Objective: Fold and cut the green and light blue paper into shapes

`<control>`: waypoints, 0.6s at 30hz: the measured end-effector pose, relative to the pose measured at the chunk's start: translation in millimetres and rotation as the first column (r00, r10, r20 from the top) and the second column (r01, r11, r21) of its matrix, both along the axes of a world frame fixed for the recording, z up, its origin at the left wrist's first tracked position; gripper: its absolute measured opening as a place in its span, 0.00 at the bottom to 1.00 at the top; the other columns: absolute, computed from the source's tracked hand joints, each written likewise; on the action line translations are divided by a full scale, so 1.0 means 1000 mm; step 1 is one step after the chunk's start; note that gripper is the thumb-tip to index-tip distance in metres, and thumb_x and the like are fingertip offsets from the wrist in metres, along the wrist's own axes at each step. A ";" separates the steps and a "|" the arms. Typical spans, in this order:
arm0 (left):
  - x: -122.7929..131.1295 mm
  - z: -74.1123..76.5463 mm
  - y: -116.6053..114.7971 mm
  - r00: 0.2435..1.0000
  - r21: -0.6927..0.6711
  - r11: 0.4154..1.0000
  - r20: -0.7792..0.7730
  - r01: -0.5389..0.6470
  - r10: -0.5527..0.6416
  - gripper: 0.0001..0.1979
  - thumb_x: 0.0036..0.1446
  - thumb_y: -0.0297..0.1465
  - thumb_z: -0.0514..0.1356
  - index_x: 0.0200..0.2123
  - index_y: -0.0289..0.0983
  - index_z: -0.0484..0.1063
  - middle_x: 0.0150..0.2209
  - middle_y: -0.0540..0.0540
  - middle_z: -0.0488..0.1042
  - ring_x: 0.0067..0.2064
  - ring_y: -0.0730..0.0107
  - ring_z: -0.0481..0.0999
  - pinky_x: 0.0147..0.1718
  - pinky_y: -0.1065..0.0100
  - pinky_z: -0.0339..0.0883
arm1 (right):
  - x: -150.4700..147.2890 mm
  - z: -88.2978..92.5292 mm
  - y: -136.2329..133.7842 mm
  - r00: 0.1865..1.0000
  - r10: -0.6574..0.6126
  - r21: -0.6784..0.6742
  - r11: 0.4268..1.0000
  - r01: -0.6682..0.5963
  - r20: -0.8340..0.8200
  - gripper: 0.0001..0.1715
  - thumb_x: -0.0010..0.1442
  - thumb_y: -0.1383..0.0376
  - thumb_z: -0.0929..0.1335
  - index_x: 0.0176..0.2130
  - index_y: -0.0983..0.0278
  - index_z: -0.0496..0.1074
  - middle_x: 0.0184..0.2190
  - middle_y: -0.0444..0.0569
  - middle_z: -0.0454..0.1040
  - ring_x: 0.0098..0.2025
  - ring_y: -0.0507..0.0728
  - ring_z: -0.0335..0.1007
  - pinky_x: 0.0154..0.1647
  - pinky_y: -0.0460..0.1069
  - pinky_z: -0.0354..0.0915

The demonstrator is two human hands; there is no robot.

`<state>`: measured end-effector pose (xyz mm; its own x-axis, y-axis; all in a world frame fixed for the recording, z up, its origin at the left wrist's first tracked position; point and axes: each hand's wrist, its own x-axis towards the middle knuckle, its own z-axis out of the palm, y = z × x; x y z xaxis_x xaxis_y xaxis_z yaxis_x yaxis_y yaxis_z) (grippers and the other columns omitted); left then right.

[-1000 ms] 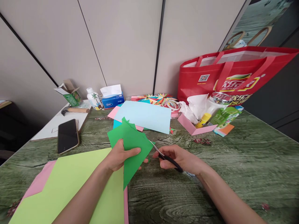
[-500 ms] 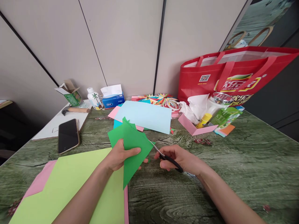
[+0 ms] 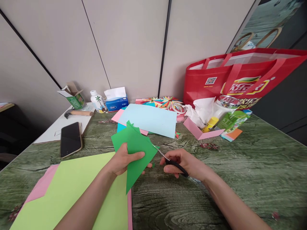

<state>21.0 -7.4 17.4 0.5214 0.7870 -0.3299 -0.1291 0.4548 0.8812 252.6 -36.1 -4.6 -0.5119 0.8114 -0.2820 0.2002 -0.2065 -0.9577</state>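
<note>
Folded green paper [image 3: 137, 153] with small jagged cuts along its upper edge is pinched in my left hand [image 3: 122, 160], thumb on top and fingertips showing beneath. My right hand [image 3: 179, 163] is closed around the black handles of a pair of scissors [image 3: 174, 164]. The metal blades reach the paper's upper right edge near its right-hand corner; how far they are apart is hard to see. Beneath my left forearm lie a large yellow-green sheet [image 3: 79, 185] and a pink sheet [image 3: 44, 183].
Behind my hands lie a light blue sheet [image 3: 151, 118] and coloured paper stars [image 3: 169, 101]. A phone [image 3: 71, 139], hammer [image 3: 80, 113], bottle [image 3: 98, 102] and tissue pack [image 3: 117, 103] stand or lie left. On the right are a pink paper tray [image 3: 211, 134], glue stick [image 3: 210, 124] and red bag [image 3: 211, 91].
Very little differs. The whole view has shifted slightly, while both hands, the green paper and the scissors keep almost the same places.
</note>
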 end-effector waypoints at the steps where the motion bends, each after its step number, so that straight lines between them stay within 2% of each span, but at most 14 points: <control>1: 0.000 0.000 0.000 1.000 0.001 1.000 -0.001 0.000 0.000 0.15 0.46 0.30 0.67 0.39 0.35 0.70 0.34 0.42 0.78 0.32 0.53 0.80 0.20 0.65 0.74 | -0.001 0.001 0.000 1.000 -0.006 -0.009 1.000 0.006 0.003 0.23 0.46 0.50 0.73 0.33 0.66 0.72 0.19 0.40 0.62 0.18 0.47 0.56 0.20 0.45 0.52; 9: 0.001 -0.008 -0.002 0.999 -0.018 0.999 -0.027 -0.031 0.031 0.21 0.44 0.32 0.69 0.41 0.35 0.69 0.34 0.40 0.78 0.31 0.51 0.79 0.21 0.63 0.74 | -0.002 0.004 0.001 0.998 0.050 -0.041 0.998 -0.052 -0.028 0.27 0.42 0.55 0.75 0.40 0.65 0.69 0.25 0.42 0.67 0.26 0.50 0.60 0.27 0.46 0.56; 12: 0.000 -0.011 0.002 0.995 -0.019 0.995 -0.025 -0.095 0.095 0.20 0.43 0.33 0.69 0.40 0.34 0.70 0.35 0.39 0.79 0.32 0.50 0.79 0.23 0.62 0.74 | 0.003 0.001 0.002 0.985 -0.033 0.082 0.996 0.019 0.171 0.28 0.40 0.59 0.76 0.41 0.63 0.69 0.28 0.44 0.69 0.30 0.54 0.63 0.30 0.47 0.58; 14: 0.000 -0.016 0.006 0.982 0.004 0.982 -0.012 -0.190 0.190 0.19 0.43 0.33 0.69 0.39 0.34 0.70 0.36 0.38 0.79 0.34 0.49 0.79 0.25 0.61 0.74 | 0.004 0.001 0.000 0.890 -0.145 0.236 0.971 0.043 0.432 0.26 0.41 0.63 0.75 0.42 0.62 0.70 0.29 0.44 0.71 0.32 0.56 0.66 0.32 0.48 0.59; 16: 0.001 -0.024 0.011 0.952 0.044 0.951 0.013 -0.305 0.304 0.19 0.43 0.33 0.69 0.39 0.34 0.70 0.37 0.38 0.79 0.35 0.49 0.79 0.27 0.59 0.75 | 0.000 0.004 -0.004 0.704 -0.239 0.359 0.933 -0.025 0.669 0.25 0.44 0.69 0.72 0.45 0.62 0.70 0.32 0.47 0.73 0.36 0.60 0.69 0.35 0.50 0.61; 18: 0.002 -0.032 0.014 0.933 0.069 0.931 0.025 -0.359 0.358 0.19 0.42 0.34 0.69 0.38 0.33 0.71 0.37 0.37 0.79 0.36 0.48 0.79 0.29 0.58 0.75 | -0.009 0.011 -0.010 0.519 -0.252 0.377 0.914 -0.150 0.817 0.27 0.48 0.73 0.69 0.49 0.62 0.69 0.38 0.52 0.74 0.41 0.63 0.70 0.38 0.52 0.62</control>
